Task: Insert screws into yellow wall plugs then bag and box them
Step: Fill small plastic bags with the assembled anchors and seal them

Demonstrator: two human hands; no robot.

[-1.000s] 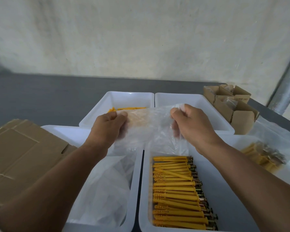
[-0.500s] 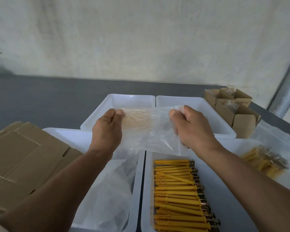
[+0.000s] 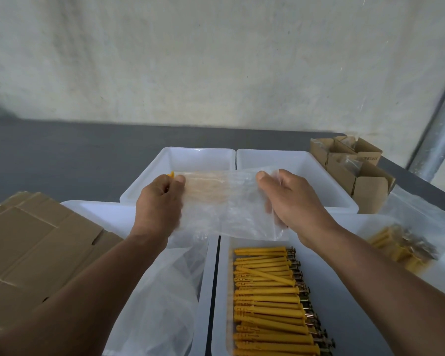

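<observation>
Left hand (image 3: 159, 201) and right hand (image 3: 293, 201) each pinch a top corner of the clear bag (image 3: 224, 204), stretched flat above the trays. Screwed plugs (image 3: 267, 299) sit in the near tray (image 3: 344, 330) below. Suggest shearing thumbs against fingers to split the mouth, then loading.

Both hands, left (image 3: 159, 201) and right (image 3: 293, 201), pinch a clear bag (image 3: 224, 204) above white trays (image 3: 319, 181).

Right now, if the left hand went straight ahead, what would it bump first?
Probably the far left white tray, just beyond the left hand; it might pass above it, depth is unclear.
</observation>
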